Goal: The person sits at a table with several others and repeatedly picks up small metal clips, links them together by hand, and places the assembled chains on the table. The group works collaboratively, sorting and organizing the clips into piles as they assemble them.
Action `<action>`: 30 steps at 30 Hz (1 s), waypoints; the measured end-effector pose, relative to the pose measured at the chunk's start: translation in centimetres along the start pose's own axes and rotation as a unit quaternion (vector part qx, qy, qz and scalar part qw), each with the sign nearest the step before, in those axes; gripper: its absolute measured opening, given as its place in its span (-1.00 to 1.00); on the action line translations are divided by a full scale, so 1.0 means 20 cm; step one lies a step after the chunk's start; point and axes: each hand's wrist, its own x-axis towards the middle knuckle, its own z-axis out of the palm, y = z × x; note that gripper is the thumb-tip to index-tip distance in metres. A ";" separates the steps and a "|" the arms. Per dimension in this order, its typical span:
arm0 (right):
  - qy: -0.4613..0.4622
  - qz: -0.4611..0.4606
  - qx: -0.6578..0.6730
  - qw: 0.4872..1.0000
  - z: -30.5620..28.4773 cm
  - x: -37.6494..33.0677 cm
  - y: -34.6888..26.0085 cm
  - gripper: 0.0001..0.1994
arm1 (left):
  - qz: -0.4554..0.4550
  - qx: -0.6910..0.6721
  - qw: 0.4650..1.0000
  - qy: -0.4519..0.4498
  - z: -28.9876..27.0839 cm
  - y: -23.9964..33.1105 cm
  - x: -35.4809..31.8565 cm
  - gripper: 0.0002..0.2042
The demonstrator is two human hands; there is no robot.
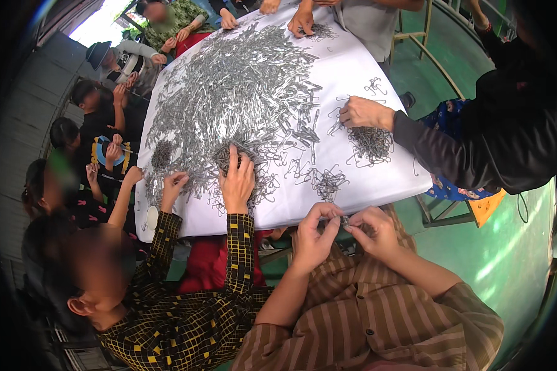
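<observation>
As seen from above, held just off the near edge of a white-clothed table [402, 182]: two bare hands close together over brown striped clothing [359, 303]. Left hand [315, 238] with thumb and forefinger pressed together on a small metal piece [345, 220]; right hand [377, 235] pinching the same piece from the other side. Too small, and too covered by fingertips, to tell its exact shape.

Likely risk: a slip, owing to the narrow fingertip hold on so small a piece; being beyond the table edge, possibly a fall onto the clothing or down to the green floor [507, 260]. Also easy to lose among the loose parts if dropped there, because of similar grey metal all around.

Just ahead on the cloth, a small pile of bent wire hooks [328, 183]. Beyond, covering much of the table, a broad heap of flat silver metal strips [247, 80]. To the left, a neighbour's hand [236, 183] in a black-and-yellow checked sleeve [239, 247], in the way of the heap's near left side. To the right, a co-worker's hand [368, 113] in a dark sleeve [439, 148], beside a dense pile of hooks [372, 143]. Along the left side, more people [99, 117]. Well apart, a white cup [152, 217] at the table's left edge.
</observation>
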 end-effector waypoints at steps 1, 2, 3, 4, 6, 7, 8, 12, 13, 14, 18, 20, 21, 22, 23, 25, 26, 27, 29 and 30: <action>-0.006 -0.015 -0.014 1.000 0.00 0.00 0.01 -0.88 | -0.010 -0.020 1.000 0.001 0.02 0.01 0.00 -0.93; -0.012 -0.030 -0.028 0.999 0.00 -0.01 0.02 -0.88 | -0.020 -0.041 0.999 0.003 0.03 0.02 -0.01 -0.93; -0.016 -0.035 -0.031 0.999 0.00 0.00 0.03 -0.87 | -0.011 -0.020 1.000 0.001 0.03 0.03 -0.01 -0.92; -0.020 -0.040 -0.034 0.998 0.01 -0.01 0.04 -0.87 | -0.003 0.002 1.000 -0.001 0.03 0.03 -0.03 -0.92; -0.038 -0.067 -0.007 0.997 -0.01 0.02 0.05 -0.87 | 0.027 0.038 0.999 0.002 0.03 0.03 -0.05 -0.92; -0.052 -0.090 0.022 0.994 -0.02 0.05 0.05 -0.88 | 0.049 0.053 0.997 0.008 0.02 0.01 -0.07 -0.92; -0.067 -0.112 0.051 0.990 -0.03 0.09 0.06 -0.88 | 0.070 0.069 0.995 0.014 0.01 0.00 -0.08 -0.92; -0.014 0.001 -0.018 1.000 0.03 0.30 0.17 -0.86 | 0.093 0.071 0.993 0.003 0.02 -0.05 -0.11 -0.91; -0.026 0.004 -0.033 0.999 0.06 0.40 0.20 -0.82 | 0.099 0.074 0.992 0.001 0.03 -0.05 -0.11 -0.91; -0.038 0.006 -0.048 0.998 0.09 0.49 0.23 -0.77 | 0.105 0.078 0.991 -0.001 0.03 -0.04 -0.12 -0.92; -0.004 -0.053 -0.195 0.979 0.32 0.81 0.47 -0.75 | 0.134 0.125 0.983 -0.002 0.05 0.01 -0.12 -0.93; -0.005 -0.051 -0.249 0.967 0.40 0.93 0.49 -0.77 | 0.137 0.113 0.984 -0.011 0.05 -0.01 -0.14 -0.93; -0.029 -0.055 -0.297 0.953 0.47 0.97 0.53 -0.87 | 0.134 0.110 0.985 -0.007 0.04 -0.02 -0.15 -0.93; -0.040 -0.058 -0.320 0.945 0.51 1.00 0.56 -0.88 | 0.133 0.108 0.985 -0.004 0.03 -0.01 -0.16 -0.93; -0.051 -0.061 -0.343 0.936 0.54 1.02 0.59 -0.89 | 0.148 0.104 0.984 -0.001 0.02 -0.02 -0.17 -0.93; -0.061 -0.047 -0.361 0.929 0.53 1.05 0.61 -0.90 | 0.149 0.109 0.983 -0.005 0.01 -0.03 -0.17 -0.92; -0.064 -0.034 -0.355 0.932 0.53 1.06 0.60 -0.89 | 0.148 0.103 0.984 -0.007 0.01 -0.02 -0.17 -0.92; -0.067 -0.035 -0.372 0.925 0.50 1.06 0.58 -0.89 | 0.141 0.093 0.986 -0.011 0.01 -0.03 -0.15 -0.92; -0.073 -0.036 -0.390 0.917 0.49 1.06 0.55 -0.89 | 0.139 0.091 0.986 -0.001 0.00 -0.05 -0.14 -0.92; -0.071 -0.034 -0.397 0.914 0.47 1.07 0.55 -0.89 | 0.142 0.083 0.986 -0.002 0.00 -0.06 -0.13 -0.92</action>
